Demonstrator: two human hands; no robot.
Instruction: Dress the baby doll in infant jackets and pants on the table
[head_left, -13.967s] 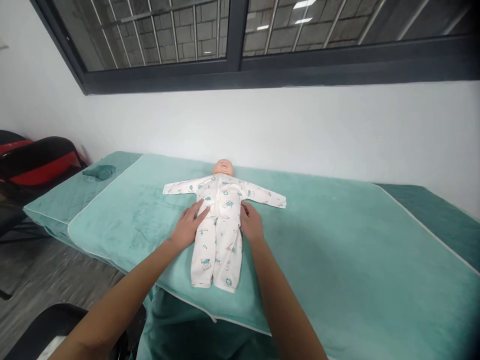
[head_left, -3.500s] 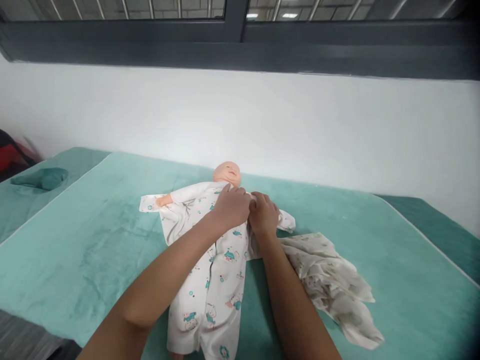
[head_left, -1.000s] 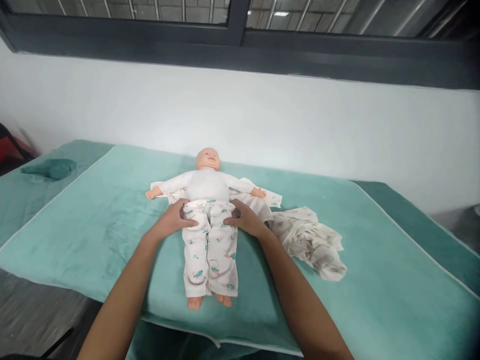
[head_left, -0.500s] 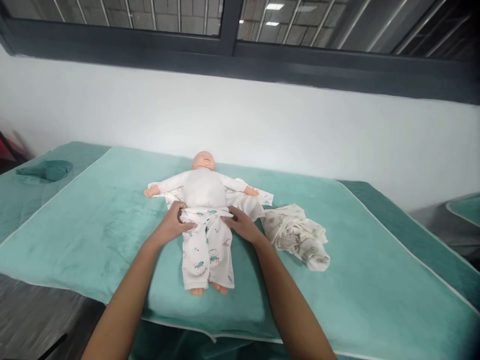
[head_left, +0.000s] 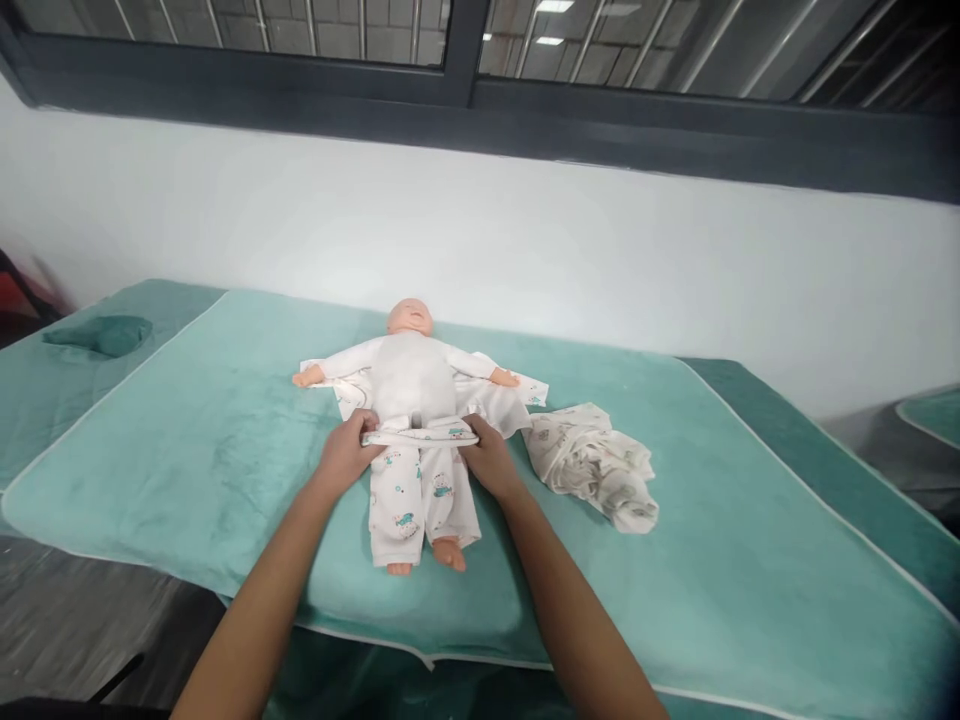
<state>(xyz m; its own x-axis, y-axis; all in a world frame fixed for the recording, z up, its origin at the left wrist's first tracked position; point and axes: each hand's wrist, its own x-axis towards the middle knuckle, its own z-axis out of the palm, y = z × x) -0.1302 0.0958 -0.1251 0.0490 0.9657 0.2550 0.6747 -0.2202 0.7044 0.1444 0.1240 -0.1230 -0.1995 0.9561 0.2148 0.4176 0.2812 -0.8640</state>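
Note:
A baby doll [head_left: 412, 370] lies on its back, head toward the wall and arms spread wide. White printed pants [head_left: 397, 500] cover its legs, with the feet showing below the cuffs. My left hand [head_left: 350, 450] pinches the waistband at one side of the doll's hips. At the other side my right hand [head_left: 487, 455] grips the same waistband, which is stretched straight between them and pulled away from the white body. A printed shirt [head_left: 491, 403] is spread open under the doll's back and arms.
A crumpled printed cloth [head_left: 592, 465] lies right of the doll on the green bed cover [head_left: 735, 560]. Behind stands a white wall [head_left: 600, 260] below a dark window frame [head_left: 300, 90]. A green recessed opening [head_left: 97, 337] is at the far left.
Both hands have drawn the waistband slightly down and outward, so it now stretches taut across the hips. The doll's foot on the right shows more, and the legs have shifted a little.

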